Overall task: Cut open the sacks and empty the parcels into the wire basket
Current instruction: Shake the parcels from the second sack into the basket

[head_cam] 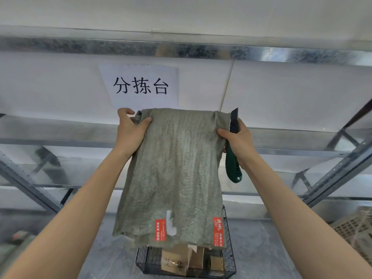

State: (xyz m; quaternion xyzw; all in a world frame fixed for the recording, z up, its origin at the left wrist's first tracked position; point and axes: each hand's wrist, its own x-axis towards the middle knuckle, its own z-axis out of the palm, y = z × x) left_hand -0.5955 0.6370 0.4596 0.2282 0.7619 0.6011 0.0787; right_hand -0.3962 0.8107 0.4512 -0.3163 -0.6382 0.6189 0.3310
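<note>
Left hand (130, 129): fingers curled tight on the top left corner of the grey-green woven plastic sack (173, 174). Right hand (239, 141): clamped on the top right corner, with the dark green-handled utility knife (232, 158) trapped in the same grip, blade end up, handle hanging down. Hands well apart, sack stretched between them and held high, upside down.

Sack: hangs limp and flat, no bulge. Red labels near the low edge. Low edge sits right above the black wire basket (228, 248) on the grey floor (261, 248). Looks cut open and shaken out already.

Basket: brown cardboard parcels (175, 262) inside, at least three, jumbled. Far part hidden behind the sack, so no full count.

Progress, judging by this: this sack done or nearly so. Left to do: drop the empty sack, fetch the next one if any. No further full sack clearly in view; blurred items near left, cannot tell what.

Further out: grey metal shelving (330, 184) along the far side, white paper sign (141, 85) with black characters on the wall. Pale lattice crate (354, 228) at right edge, contents unreadable.
</note>
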